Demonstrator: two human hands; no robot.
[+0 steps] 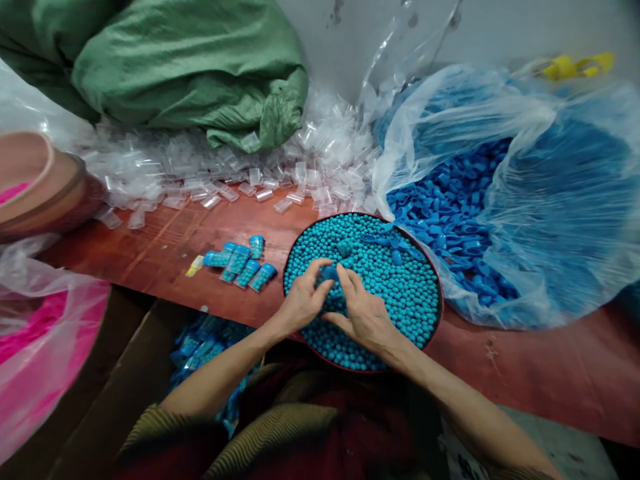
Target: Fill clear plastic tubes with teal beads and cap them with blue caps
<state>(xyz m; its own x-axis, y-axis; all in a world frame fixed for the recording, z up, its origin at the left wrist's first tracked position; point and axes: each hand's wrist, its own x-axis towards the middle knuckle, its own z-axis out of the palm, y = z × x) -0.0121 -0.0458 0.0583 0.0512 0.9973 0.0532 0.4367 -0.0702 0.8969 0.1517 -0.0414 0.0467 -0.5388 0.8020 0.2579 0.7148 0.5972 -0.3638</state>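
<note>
A round red-rimmed tray (pixel 442 300) full of small teal balls (pixel 410 293) sits at the table's front edge. Over its left half, my left hand (pixel 307 291) holds a small blue-topped container (pixel 330 273) between thumb and fingers. My right hand (pixel 363 307) is at the container's right side, fingertips touching its top, thumb held apart below. The container's lower part is hard to make out. Several blue pieces (pixel 397 243) lie on the balls at the tray's back right. Several filled containers with blue caps (pixel 247 272) rest on the table left of the tray.
Clear empty containers (pixel 310 180) are heaped along the back, beneath a green sack (pixel 200 67). A plastic bag of blue pieces (pixel 450 207) stands right. Pink bowls (pixel 45 180) and a bag of pink pieces (pixel 45 333) are left. More filled containers (pixel 200 347) lie below the table edge.
</note>
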